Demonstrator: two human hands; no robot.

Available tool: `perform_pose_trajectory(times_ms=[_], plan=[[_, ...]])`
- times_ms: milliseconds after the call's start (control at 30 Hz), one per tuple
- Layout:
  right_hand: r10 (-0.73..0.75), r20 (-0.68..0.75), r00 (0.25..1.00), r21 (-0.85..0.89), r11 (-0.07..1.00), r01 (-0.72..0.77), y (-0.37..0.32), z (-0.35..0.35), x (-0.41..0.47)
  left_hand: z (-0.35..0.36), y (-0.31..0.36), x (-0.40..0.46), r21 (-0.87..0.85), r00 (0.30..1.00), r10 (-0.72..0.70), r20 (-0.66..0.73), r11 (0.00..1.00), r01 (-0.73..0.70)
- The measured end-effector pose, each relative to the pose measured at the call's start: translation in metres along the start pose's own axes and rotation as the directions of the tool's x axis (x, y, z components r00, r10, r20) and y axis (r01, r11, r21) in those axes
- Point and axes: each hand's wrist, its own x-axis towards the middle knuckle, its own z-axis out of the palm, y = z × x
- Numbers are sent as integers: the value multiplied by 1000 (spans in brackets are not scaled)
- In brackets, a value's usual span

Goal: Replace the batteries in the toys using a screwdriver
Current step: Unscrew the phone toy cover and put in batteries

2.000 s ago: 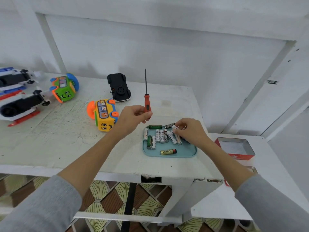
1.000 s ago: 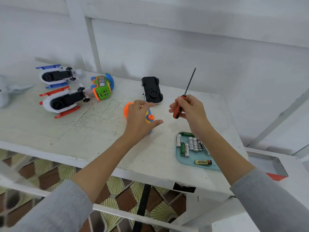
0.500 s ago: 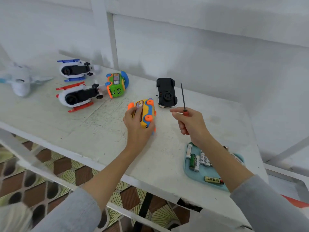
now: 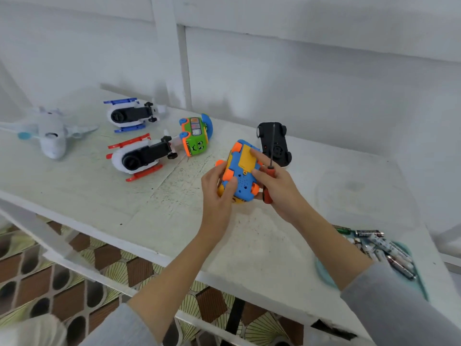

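Observation:
My left hand (image 4: 219, 188) grips the yellow toy bus (image 4: 240, 171), lifted off the table and turned over, so its blue underside and yellow battery cover face me. My right hand (image 4: 279, 188) holds the red-handled screwdriver (image 4: 270, 168) with its shaft pointing up, while its fingertips touch the bus's battery cover. Several batteries (image 4: 384, 250) lie in a teal tray (image 4: 321, 270) at the lower right, partly hidden by my right forearm.
On the white table (image 4: 87, 186) lie a green toy bus (image 4: 195, 136), a black toy car (image 4: 274, 143) upside down, two toy helicopters (image 4: 139, 156) (image 4: 132, 114) and a white toy plane (image 4: 50, 133). A white wall stands behind.
My left hand lifted the yellow bus and turned its underside up. My right hand brought the screwdriver over and now touches the bus. The view has shifted left.

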Motion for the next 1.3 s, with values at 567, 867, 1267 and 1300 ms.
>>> perform_pose_trajectory(times_ms=[567, 867, 1267, 1300], plan=[[-89, -188, 978, -242, 969, 42, 19, 18, 13, -47, -21, 38, 84, 815, -145, 561, 989, 118], [-63, -211, 975, -240, 971, 11, 20, 25, 17, -54, -17, 47, 87, 759, -103, 643, 994, 61], [-131, -108, 986, -419, 905, 74, 16, 13, 28, -51, -26, 51, 122, 859, -48, 510, 992, -17], [-181, -147, 972, -488, 868, 88, 14, 11, 27, -51, -26, 51, 123, 871, -29, 490, 992, -36]])
